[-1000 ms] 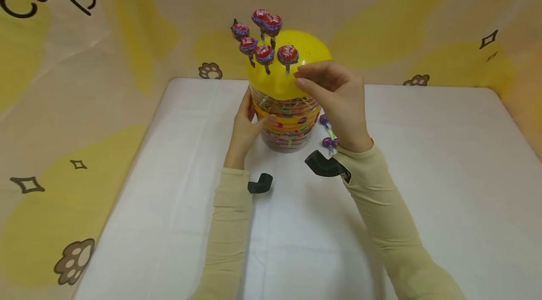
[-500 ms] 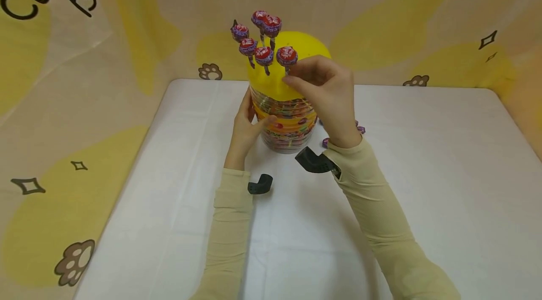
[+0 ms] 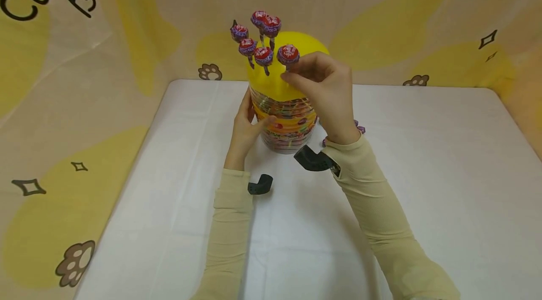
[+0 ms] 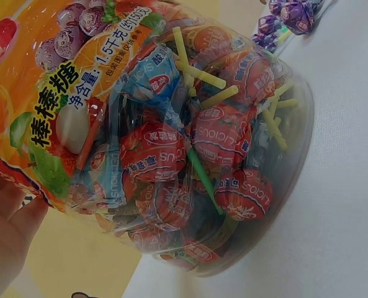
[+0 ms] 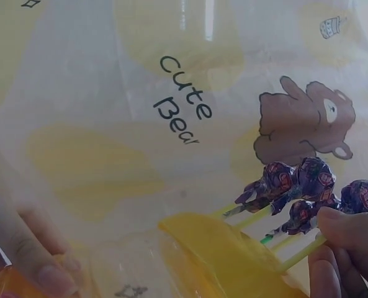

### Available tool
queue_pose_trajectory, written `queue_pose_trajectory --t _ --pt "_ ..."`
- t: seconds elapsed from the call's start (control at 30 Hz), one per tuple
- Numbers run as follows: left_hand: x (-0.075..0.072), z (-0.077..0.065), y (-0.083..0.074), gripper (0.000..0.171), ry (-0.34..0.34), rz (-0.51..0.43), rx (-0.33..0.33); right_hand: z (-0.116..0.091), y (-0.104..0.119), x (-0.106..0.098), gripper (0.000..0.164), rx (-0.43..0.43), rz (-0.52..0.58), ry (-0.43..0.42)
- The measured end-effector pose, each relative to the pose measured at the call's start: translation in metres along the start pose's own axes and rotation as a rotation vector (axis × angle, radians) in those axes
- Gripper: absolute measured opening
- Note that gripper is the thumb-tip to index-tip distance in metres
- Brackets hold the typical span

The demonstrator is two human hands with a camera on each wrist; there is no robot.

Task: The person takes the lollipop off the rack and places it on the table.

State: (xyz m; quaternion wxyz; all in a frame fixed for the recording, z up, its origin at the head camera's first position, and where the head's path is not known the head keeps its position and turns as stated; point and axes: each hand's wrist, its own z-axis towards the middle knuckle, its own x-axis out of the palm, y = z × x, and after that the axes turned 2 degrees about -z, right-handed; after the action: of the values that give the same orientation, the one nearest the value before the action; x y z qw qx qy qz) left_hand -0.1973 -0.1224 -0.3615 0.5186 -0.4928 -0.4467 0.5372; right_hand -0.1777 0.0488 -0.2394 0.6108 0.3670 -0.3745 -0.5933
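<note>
A clear ribbed jar [image 3: 284, 138] full of wrapped lollipops stands on the table under a domed yellow lid [image 3: 271, 84]. My left hand [image 3: 245, 127] grips the jar's left side, thumb across its front; the left wrist view shows part of that hand [image 4: 7, 239] at the printed label [image 4: 78, 68]. With thumb and fingers my right hand [image 3: 332, 95] pinches the stick of a red-and-purple lollipop [image 3: 288, 54] just under its head. In the right wrist view this lollipop's yellow stick [image 5: 301, 254] reaches down to the lid. Several similar lollipops [image 3: 264, 56] stand upright in the lid to the left.
Purple-wrapped lollipops [image 3: 360, 127] lie on the white table [image 3: 203, 149] right of the jar, partly hidden behind my right wrist. A yellow-and-beige printed cloth [image 3: 381, 22] rises behind the table. A black camera mount [image 3: 314, 159] sticks out from the right sleeve.
My right hand has moved left and its fingertips have closed on the near lollipop's stick. That lollipop's head has shifted slightly. My left hand has stayed on the jar.
</note>
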Motion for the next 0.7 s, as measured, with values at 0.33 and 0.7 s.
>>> queue_pose_trajectory --t 0.33,0.7 --pt "0.0008 -0.0018 -0.0011 0.082 -0.016 0.017 0.004 -0.0012 -0.0055 -0.0013 0.012 -0.046 0.047 -0.007" --pt "0.0007 -0.0007 -0.0002 0.082 -0.015 0.015 0.001 -0.0032 -0.0028 -0.0011 0.01 -0.144 0.025 -0.056"
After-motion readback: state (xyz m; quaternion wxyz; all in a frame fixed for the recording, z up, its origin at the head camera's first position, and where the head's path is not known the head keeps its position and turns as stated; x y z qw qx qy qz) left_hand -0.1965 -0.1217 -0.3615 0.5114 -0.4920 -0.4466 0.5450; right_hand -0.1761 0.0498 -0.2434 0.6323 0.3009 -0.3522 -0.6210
